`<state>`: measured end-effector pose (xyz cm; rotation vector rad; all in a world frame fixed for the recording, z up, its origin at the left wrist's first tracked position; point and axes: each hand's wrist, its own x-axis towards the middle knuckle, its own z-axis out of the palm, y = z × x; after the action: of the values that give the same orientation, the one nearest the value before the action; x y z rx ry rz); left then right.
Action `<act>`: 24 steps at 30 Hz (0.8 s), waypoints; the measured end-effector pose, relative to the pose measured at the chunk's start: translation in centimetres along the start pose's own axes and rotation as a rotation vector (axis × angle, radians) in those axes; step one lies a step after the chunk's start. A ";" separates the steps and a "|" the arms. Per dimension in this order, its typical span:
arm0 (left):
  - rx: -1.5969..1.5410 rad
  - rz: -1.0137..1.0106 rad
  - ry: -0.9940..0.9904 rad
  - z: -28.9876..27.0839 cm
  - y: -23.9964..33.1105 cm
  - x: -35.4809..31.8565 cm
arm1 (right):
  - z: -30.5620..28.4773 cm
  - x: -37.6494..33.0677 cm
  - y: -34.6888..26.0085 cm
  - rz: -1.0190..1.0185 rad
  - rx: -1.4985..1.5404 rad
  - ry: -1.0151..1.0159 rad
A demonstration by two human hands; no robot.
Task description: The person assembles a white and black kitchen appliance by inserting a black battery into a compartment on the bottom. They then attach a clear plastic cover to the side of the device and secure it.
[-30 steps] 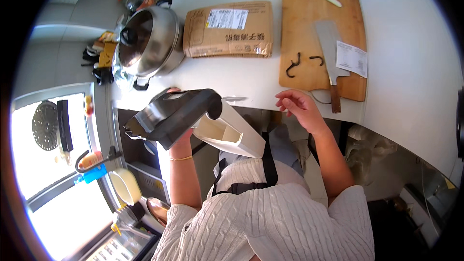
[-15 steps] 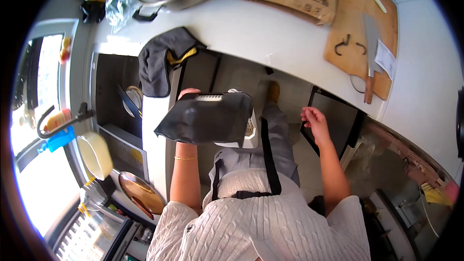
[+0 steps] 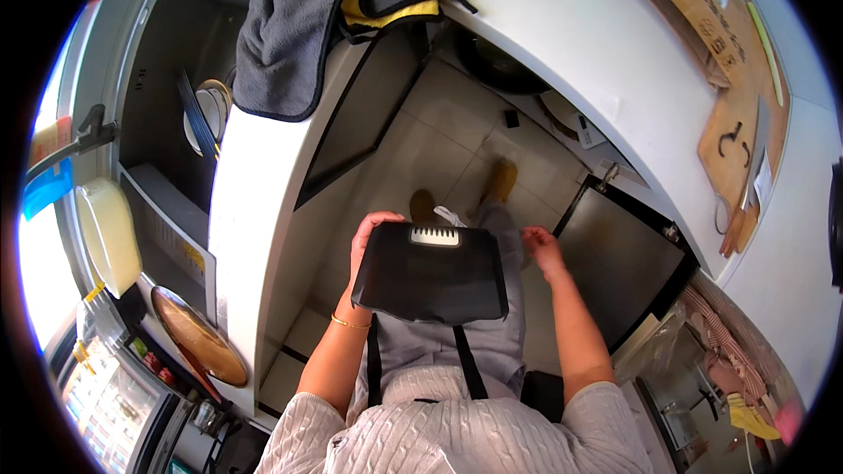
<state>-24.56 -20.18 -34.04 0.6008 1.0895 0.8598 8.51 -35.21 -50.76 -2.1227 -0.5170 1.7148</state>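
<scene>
A black-topped plastic container (image 3: 430,281) is in front of my waist, with a pale ribbed slot and a white cord at its far edge. My left hand (image 3: 373,230) grips its far left corner, the fingers partly hidden behind it. Its white body, seen earlier, is covered from this angle. My right hand (image 3: 542,250) hovers to the right, apart from the container. Its fingers are loosely bent and hold nothing. Beyond it stands an open dark cabinet door (image 3: 619,254).
A grey towel (image 3: 294,44) with a yellow underside hangs over the counter edge. Left of it is a sink (image 3: 162,44) holding dishes. A knife (image 3: 758,158) lies on a wooden cutting board (image 3: 724,123) at the right, near a cardboard box (image 3: 702,13). A dark pan (image 3: 496,66) is inside the lower cabinet.
My view has tipped down toward the floor and open cabinet. The container has turned so its black top faces me and hides the white body. My right hand has come nearer to it.
</scene>
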 end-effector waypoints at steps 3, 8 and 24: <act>0.101 0.062 0.058 -0.3 -2.0 -0.1 | 0.4 3.3 1.2 -0.097 -0.160 0.012; 0.116 0.100 0.171 -1.3 -7.5 0.0 | 1.9 10.0 1.9 -0.275 -0.364 -0.032; 0.139 0.114 0.332 -2.7 -29.3 1.3 | 1.2 27.7 10.3 -0.356 -0.739 0.211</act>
<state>-18.09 -35.04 -58.59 0.6545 1.4349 1.0121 13.37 -30.36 -79.58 -2.4231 -1.5389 1.1782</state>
